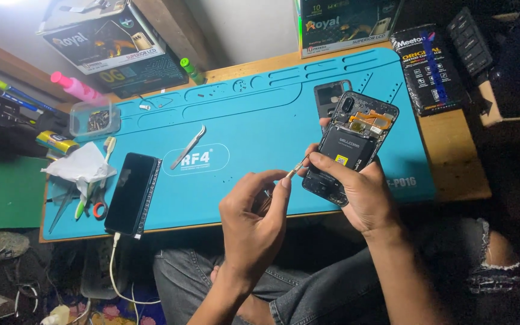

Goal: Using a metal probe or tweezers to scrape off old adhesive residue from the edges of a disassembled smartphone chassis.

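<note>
A person seated at a blue repair mat [254, 120] steadies an opened smartphone [351, 147], back cover off, in the right hand [362, 192], fingers wrapped beneath it so the battery and circuitry tilt up toward the light. The left hand [254, 222], just beside and below, pinches a small strip-like part [296, 170], possibly an adhesive tab, at the phone's edge. Metal tweezers [189, 146] lie further left of that hand; beyond them a second phone [131, 192] rests face up, cable attached, beside scissors [95, 204].
</note>
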